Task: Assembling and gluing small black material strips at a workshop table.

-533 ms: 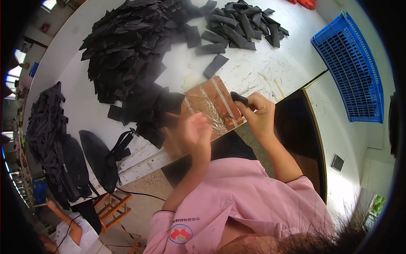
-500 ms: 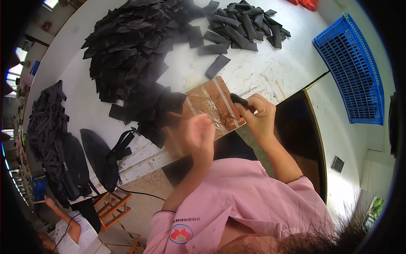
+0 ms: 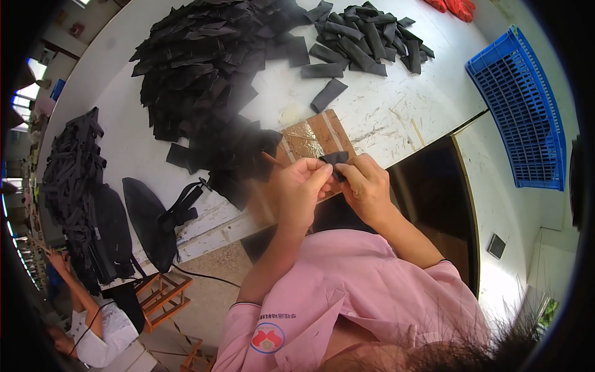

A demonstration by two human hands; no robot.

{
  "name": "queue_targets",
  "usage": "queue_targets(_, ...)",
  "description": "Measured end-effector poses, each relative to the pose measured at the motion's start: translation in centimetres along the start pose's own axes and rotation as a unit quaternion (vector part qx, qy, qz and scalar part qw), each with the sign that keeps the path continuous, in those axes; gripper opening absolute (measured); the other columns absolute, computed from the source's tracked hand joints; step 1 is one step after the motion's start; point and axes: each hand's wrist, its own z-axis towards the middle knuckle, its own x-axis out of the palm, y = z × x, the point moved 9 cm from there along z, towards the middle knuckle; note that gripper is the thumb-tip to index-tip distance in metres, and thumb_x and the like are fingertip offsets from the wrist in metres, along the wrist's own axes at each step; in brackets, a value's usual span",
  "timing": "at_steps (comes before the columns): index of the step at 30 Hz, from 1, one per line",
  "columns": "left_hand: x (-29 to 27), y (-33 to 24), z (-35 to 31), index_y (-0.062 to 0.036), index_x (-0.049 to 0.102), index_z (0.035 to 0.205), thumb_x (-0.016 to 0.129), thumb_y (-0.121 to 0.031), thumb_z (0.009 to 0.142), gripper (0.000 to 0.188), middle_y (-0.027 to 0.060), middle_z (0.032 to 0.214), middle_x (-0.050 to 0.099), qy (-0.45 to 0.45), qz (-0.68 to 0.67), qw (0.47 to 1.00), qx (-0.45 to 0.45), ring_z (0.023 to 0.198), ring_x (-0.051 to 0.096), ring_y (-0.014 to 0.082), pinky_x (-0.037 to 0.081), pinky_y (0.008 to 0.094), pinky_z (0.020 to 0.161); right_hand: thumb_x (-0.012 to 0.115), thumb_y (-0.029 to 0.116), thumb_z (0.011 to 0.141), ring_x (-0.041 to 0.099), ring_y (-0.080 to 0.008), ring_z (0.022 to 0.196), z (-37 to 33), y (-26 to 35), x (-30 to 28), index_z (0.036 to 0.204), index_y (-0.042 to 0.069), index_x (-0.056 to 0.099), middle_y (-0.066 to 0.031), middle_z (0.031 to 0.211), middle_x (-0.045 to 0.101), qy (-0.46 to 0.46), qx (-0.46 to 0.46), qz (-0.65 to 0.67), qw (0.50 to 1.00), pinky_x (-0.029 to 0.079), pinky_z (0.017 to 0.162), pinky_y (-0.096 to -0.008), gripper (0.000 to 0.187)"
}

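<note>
Both my hands meet over a brown, tape-covered board (image 3: 339,132) at the table's front edge. A small black fabric piece (image 3: 335,157), folded or tube-like, is between them. My right hand (image 3: 369,189) grips its right and lower side with fingers curled. At its left end, the thumb and forefinger of my left hand (image 3: 302,189) pinch together on it. A thin brown stick (image 3: 271,159) juts out left of my left hand; whether that hand holds it, I cannot tell. A large heap of flat black fabric pieces (image 3: 198,74) lies just left of the board.
Rolled black pieces (image 3: 365,37) lie at the back of the white table (image 3: 396,118). Black straps (image 3: 71,180) and a black pouch-like item (image 3: 149,223) are at left. A blue crate (image 3: 520,118) stands at right, red gloves (image 3: 455,7) farther back. Another person (image 3: 102,322) works at lower left.
My left hand has come right and up to the fabric piece, its fingers closing at it. My right hand has brought the piece left, over the board. The view has shifted slightly.
</note>
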Motion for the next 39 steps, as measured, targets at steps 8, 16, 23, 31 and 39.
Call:
queue_targets(8, -0.2, -1.1, -1.6, -0.0002, 0.056, 0.075, 0.060, -0.003, 0.078, 0.006, -0.0006, 0.060, 0.054, 0.038, 0.245, 0.952, 0.177, 0.052, 0.047, 0.0029, 0.039, 0.0179, 0.048, 0.066, 0.018, 0.075, 0.056, -0.0102, 0.063, -2.1, -3.1, 4.3, 0.082, -0.003, 0.060, -0.0046, 0.070, 0.057, 0.139, 0.300, 0.426, 0.842, 0.045, 0.053, -0.0276, 0.023)
queue_targets(16, -3.1, -1.8, -2.2, 0.0017, 0.045, 0.086, 0.049, 0.012, 0.076, 0.015, 0.0088, 0.078, 0.059, -0.163, 0.290, 0.855, 0.398, 0.057, 0.052, 0.0043, 0.041, 0.0161, 0.049, 0.060, 0.002, 0.070, 0.056, -0.0285, 0.059, -0.4, -1.3, 3.0, 0.078, -0.001, 0.061, -0.0135, 0.070, 0.057, 0.034, 0.165, 0.112, 0.979, 0.045, 0.052, -0.0346, 0.008)
queue_targets(23, -2.5, 0.1, -1.1, 0.0044, 0.054, 0.092, 0.060, -0.006, 0.080, 0.017, 0.0063, 0.077, 0.060, -0.020, 0.146, 0.968, 0.203, 0.060, 0.055, 0.0060, 0.046, 0.0163, 0.055, 0.062, 0.001, 0.072, 0.060, -0.0141, 0.053, -1.5, -2.4, 4.0, 0.074, -0.002, 0.061, -0.0091, 0.063, 0.060, 0.057, 0.306, 0.289, 0.905, 0.046, 0.047, -0.0250, 0.004)
queue_targets(31, -3.1, 0.8, -0.3, 0.0016, 0.058, 0.081, 0.061, -0.006, 0.080, 0.008, 0.0033, 0.068, 0.060, 0.010, 0.084, 0.990, 0.117, 0.055, 0.054, 0.0063, 0.044, 0.0171, 0.050, 0.062, 0.001, 0.071, 0.058, -0.0095, 0.052, -2.3, -2.8, 4.9, 0.071, -0.002, 0.060, -0.0084, 0.059, 0.060, 0.091, 0.339, 0.348, 0.869, 0.045, 0.047, -0.0216, 0.003)
queue_targets(39, -3.7, 0.3, -1.8, -0.0027, 0.047, 0.092, 0.057, 0.001, 0.079, 0.016, 0.0046, 0.067, 0.057, -0.151, 0.138, 0.933, 0.297, 0.048, 0.046, 0.0049, 0.035, 0.0183, 0.040, 0.056, 0.005, 0.068, 0.055, -0.0320, 0.060, -1.0, -1.0, 4.1, 0.077, 0.001, 0.060, -0.0133, 0.070, 0.055, 0.045, 0.154, 0.072, 0.984, 0.045, 0.051, -0.0377, 0.011)
